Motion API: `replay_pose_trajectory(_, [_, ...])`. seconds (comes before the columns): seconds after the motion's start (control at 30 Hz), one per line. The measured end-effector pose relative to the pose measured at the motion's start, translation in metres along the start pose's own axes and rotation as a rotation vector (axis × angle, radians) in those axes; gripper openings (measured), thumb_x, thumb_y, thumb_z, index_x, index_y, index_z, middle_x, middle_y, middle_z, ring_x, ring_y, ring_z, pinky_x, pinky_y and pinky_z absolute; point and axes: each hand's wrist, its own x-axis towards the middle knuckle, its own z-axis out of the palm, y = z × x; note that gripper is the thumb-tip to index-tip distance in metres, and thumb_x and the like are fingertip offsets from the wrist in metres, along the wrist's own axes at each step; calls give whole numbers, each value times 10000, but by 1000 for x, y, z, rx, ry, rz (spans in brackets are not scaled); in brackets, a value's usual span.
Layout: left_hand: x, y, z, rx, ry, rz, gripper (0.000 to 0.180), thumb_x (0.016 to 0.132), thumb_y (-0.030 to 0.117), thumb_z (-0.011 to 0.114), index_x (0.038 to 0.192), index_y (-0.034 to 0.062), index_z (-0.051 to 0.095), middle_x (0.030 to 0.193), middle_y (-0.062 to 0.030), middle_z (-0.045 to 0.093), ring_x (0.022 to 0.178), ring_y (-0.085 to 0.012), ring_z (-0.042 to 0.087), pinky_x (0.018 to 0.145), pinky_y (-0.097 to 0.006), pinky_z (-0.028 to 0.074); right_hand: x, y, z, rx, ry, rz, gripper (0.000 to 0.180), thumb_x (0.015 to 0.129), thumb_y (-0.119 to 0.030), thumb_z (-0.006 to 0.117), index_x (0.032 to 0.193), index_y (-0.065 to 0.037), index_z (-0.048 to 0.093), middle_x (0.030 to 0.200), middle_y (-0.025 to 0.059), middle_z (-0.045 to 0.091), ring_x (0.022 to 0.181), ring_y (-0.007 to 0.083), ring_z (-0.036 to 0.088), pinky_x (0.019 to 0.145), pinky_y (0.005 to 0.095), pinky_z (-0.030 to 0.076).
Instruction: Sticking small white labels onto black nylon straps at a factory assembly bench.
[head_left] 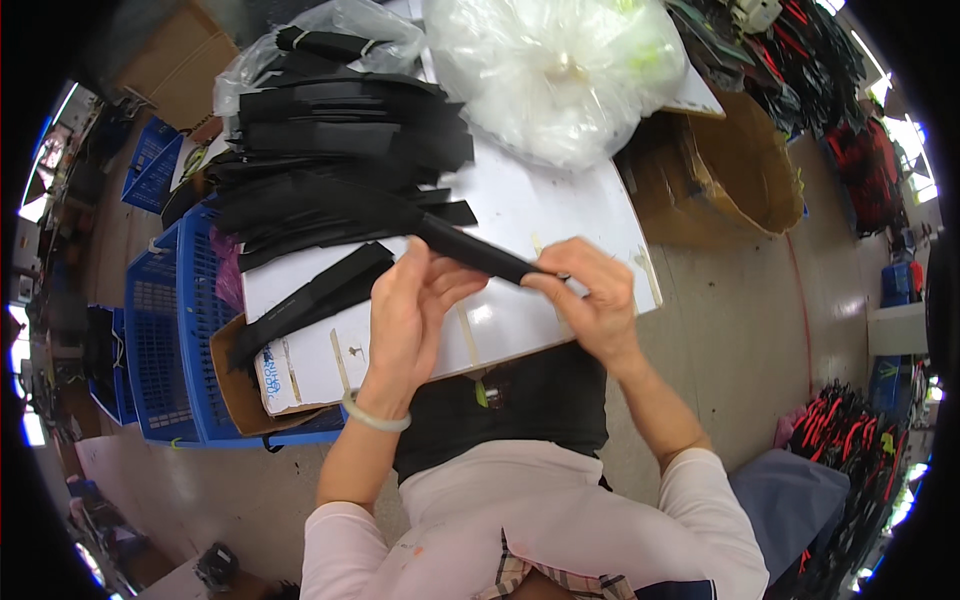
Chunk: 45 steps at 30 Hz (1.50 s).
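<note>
A black strap (478, 252), long, flat and matte, stretched between both hands above a white board (520, 205). Both forearms rose from the lower edge, wrists bent inward. The left hand (408, 310), with a pale bangle (375, 417) at its wrist, curled its fingers around the strap's middle. The right hand (590, 295) pinched the strap's near end between thumb and fingertips. Beyond the left hand lay a heap of black strips (335, 160); left of it stood a blue crate (170, 330).
</note>
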Motion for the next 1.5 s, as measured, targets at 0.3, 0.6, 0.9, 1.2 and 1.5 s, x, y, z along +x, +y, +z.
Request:
replay_pose_trajectory(0.3, [-32, -80, -14, 1604, -412, 542, 700, 755, 93, 757, 1376, 5, 447, 1433, -238, 388, 1365, -425, 338, 1112, -515, 300, -74, 75, -32, -494, -294, -321, 293, 742, -198, 749, 1020, -122, 697, 1060, 17, 656, 981, 199, 609, 864, 377, 457])
replay_pose_trajectory(0.6, [-36, -108, -17, 1562, -393, 667, 619, 773, 50, 718, 1336, -28, 473, 1426, -265, 387, 1357, -415, 358, 1109, -546, 293, -107, 68, -43, -531, -358, -127, 415, 827, -273, 704, 1225, -167, 652, 1340, 13, 578, 1289, 247, 483, 1102, 463, 303])
replay_pose_trajectory(0.9, [-38, -121, -9, 1720, -357, 673, 670, 770, 56, 717, 1379, -5, 444, 1479, -172, 391, 1391, -369, 344, 1142, -528, 232, -118, 74, -39, -554, -290, -131, 453, 808, -266, 722, 1250, -218, 634, 1360, -39, 560, 1290, 207, 479, 1122, 455, 290])
replay_pose_trajectory(1.2, [-43, -132, -3, 1753, -291, 698, 614, 801, 64, 673, 1376, 16, 461, 1481, -184, 389, 1404, -380, 322, 1137, -545, 235, -122, 79, -38, -526, -256, -167, 391, 830, -228, 700, 1214, -169, 658, 1326, 17, 597, 1295, 247, 486, 1099, 455, 289])
replay_pose_trajectory(1.5, [-44, -143, -4, 1794, -272, 739, 553, 831, 30, 541, 1372, -33, 442, 1478, -266, 359, 1407, -413, 312, 1133, -544, 244, -124, 82, -37, -562, -245, -175, 399, 811, -245, 712, 1203, -187, 666, 1317, -12, 601, 1286, 222, 491, 1106, 446, 285])
